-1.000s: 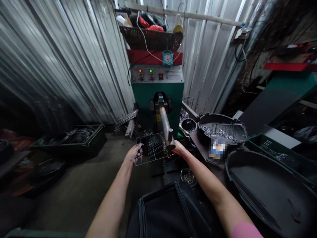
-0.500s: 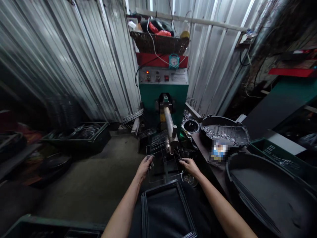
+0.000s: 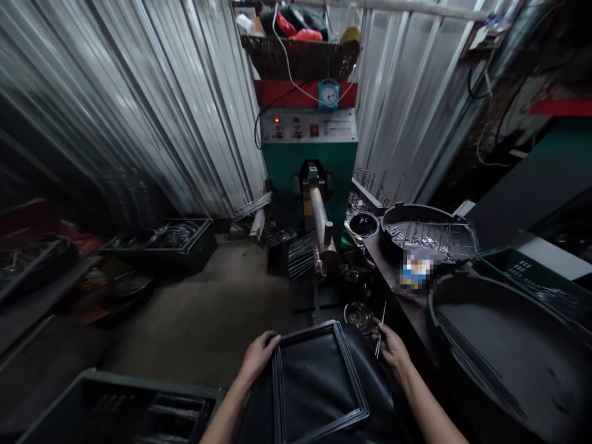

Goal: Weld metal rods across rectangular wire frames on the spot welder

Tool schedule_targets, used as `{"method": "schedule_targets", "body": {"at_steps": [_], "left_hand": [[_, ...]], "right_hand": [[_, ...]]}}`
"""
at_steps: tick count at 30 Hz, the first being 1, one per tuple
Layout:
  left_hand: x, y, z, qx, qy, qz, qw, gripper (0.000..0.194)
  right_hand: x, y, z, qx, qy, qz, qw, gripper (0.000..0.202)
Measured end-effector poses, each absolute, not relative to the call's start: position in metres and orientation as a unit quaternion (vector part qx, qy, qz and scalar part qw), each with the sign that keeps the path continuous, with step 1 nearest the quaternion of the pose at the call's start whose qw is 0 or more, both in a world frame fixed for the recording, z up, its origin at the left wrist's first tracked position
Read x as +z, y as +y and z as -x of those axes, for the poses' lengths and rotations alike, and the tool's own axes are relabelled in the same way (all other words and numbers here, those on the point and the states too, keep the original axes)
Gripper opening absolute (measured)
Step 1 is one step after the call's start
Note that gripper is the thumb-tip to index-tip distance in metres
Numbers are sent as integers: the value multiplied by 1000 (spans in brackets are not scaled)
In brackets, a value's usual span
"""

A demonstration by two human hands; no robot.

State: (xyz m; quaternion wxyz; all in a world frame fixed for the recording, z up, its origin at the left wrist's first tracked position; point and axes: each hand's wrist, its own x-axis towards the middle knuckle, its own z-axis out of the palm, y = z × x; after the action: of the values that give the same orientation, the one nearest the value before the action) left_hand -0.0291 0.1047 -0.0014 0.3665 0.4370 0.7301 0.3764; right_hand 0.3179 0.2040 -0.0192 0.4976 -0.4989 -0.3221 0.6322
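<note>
A stack of rectangular wire frames (image 3: 361,394) lies on black material over my lap. My left hand (image 3: 259,356) is closed on the stack's upper left corner, thumb on top. My right hand (image 3: 391,346) pinches a few thin metal rods (image 3: 380,330) to the right of the stack. Just left of that hand sits a round bowl (image 3: 358,316) with small pieces in it. Ahead stands a green machine (image 3: 282,160) with a metal arm (image 3: 319,216) reaching toward me. Several thin wires (image 3: 303,256) hang beside the arm's end.
At the right are a large black pan (image 3: 504,345), a smaller pan with wire pieces (image 3: 393,216) and a green crate (image 3: 499,256). Another green crate (image 3: 115,379) is at the lower left. A tray of wire parts (image 3: 194,246) stands farther back left.
The wire grid held by both hands under the machine arm is no longer seen there. My left hand has come back to the frame stack; my right hand has moved back and right, holding rods.
</note>
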Motion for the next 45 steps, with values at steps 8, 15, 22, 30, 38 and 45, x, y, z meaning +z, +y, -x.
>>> {"method": "schedule_targets", "body": {"at_steps": [8,15,22,30,38,45], "left_hand": [[10,99,9,363,756,-466,283,13],[19,87,4,288,779,-528,178,12],[29,83,-7,394,755,-469,233,18],[31,96,-26,586,598,-166,520,34],[85,156,-48,642,525,-190,525,28],[95,172,-63,662,492,-192,532,27]], "right_hand": [[30,187,-309,682,-285,455,496,33],[43,173,-302,613,-290,479,557,32],[8,147,-303,394,-576,545,464,30],[38,145,-300,293,-794,420,328,21],[109,106,-242,269,-930,232,91,52],[102,104,-229,169,-941,295,-11,54]]}}
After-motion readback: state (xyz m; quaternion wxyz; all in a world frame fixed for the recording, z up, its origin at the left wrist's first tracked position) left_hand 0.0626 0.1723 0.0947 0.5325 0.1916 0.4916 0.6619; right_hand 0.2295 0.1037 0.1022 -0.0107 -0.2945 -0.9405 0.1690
